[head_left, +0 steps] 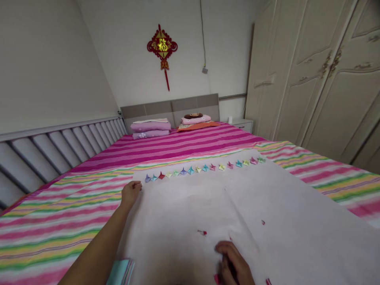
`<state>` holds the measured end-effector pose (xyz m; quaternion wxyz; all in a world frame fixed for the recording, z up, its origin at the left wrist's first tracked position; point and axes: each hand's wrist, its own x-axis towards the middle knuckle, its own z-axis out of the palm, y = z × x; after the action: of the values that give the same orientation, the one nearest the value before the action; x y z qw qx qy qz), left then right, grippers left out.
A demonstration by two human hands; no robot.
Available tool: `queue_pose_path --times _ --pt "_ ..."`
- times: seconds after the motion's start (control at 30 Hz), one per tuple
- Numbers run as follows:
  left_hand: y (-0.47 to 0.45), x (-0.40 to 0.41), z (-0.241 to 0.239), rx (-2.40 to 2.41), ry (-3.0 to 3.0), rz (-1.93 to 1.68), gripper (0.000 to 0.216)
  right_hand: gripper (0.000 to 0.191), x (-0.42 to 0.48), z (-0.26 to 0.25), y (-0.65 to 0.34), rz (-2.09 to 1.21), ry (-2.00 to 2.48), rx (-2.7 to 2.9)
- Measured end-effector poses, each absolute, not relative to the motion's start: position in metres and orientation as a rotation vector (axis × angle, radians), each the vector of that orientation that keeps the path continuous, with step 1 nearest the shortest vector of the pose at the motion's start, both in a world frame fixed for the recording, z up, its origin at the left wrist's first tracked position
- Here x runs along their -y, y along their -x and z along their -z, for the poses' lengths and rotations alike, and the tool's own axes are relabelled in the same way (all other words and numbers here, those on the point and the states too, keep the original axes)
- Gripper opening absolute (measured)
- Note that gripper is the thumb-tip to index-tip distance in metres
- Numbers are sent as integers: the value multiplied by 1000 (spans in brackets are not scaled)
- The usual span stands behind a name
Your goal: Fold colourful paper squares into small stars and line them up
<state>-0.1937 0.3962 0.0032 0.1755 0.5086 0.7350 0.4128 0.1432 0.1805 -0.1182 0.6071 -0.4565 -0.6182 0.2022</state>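
Folded papers [205, 168] lined up at twelve o'clock, stack [119, 271] seemingly left at seven! Left hand [131, 194], ten; right hand [234, 261], six: both curled, grip unclear.

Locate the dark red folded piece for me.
In the head view, the dark red folded piece is left of centre, third from the left in its row, between a light blue piece and a pale yellow piece.

Little pointy folded paper pieces [205, 168], all mixed colors, sit spaced out in one long row along the far edge of a big creased white sheet [172, 209]. Also a reddish bit [217, 279] up close, mostly hidden, can't tell its shape.
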Motion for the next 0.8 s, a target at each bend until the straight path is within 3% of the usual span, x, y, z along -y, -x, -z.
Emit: queue_pose_path --times 0.3,0.57,0.8 --pt "221 -236 -19 -1807 -1421 -1256 51 17 -177 98 -144 -419 1176 1556" --pt "212 -116 42 -1967 -1452 -1293 41 16 -180 102 -147 -478 1193 1576" --pt "199 -83 70 -1974 -1495 -1289 31 14 -180 101 -148 -450 1202 1608"
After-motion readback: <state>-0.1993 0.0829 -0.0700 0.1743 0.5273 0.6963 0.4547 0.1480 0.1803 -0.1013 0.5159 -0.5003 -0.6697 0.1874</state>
